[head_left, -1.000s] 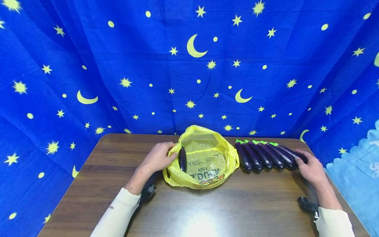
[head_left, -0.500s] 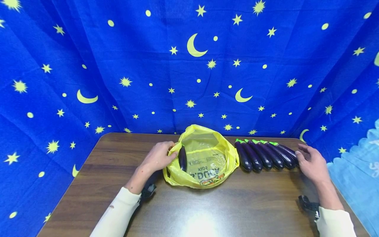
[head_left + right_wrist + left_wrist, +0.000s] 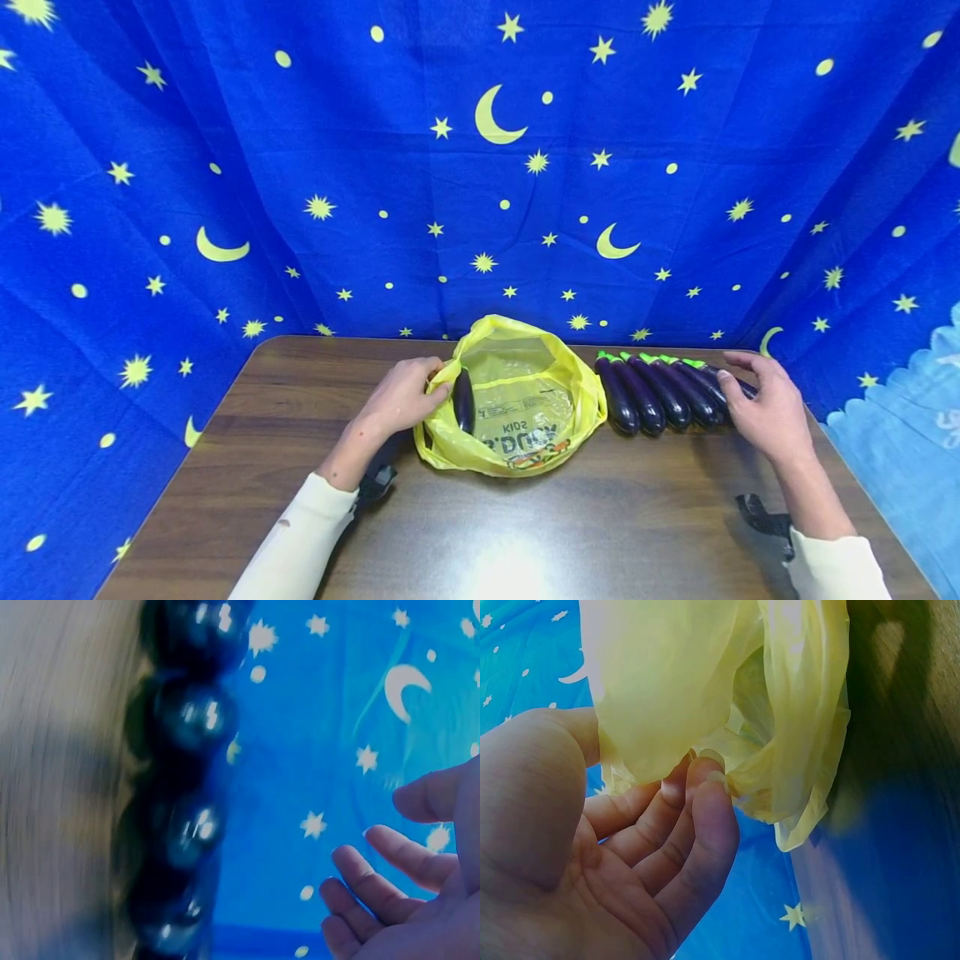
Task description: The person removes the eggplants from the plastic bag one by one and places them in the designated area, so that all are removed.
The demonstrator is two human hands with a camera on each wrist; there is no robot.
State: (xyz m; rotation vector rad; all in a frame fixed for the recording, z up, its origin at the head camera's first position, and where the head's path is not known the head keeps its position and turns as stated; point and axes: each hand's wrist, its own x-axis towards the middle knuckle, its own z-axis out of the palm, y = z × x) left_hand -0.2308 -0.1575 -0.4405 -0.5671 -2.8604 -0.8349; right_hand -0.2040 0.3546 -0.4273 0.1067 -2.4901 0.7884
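Note:
My left hand (image 3: 405, 395) pinches the left rim of a yellow plastic bag (image 3: 588, 398), which stands with its mouth spread wide. In the left wrist view, the fingers (image 3: 716, 817) and thumb close on the thin plastic bag (image 3: 667, 690). One dark purple eggplant (image 3: 463, 402) lies inside the bag along its left wall. Several more eggplants (image 3: 648, 396) with green stems lie side by side right of the bag. Over the right end of that row hovers my right hand (image 3: 772, 408), partly hiding the last ones. Its fingers (image 3: 367, 881) are loosely spread and hold nothing in the right wrist view.
The brown wooden table (image 3: 600, 517) extends in front of the bag and to both sides. A blue curtain (image 3: 375, 167) with stars and moons rises behind its far edge. Light blue cloth (image 3: 900, 442) hangs along the right side.
My right hand first drew back from the rightmost eggplant, then moved left over the end of the row. The left hand and the bag stay as they were.

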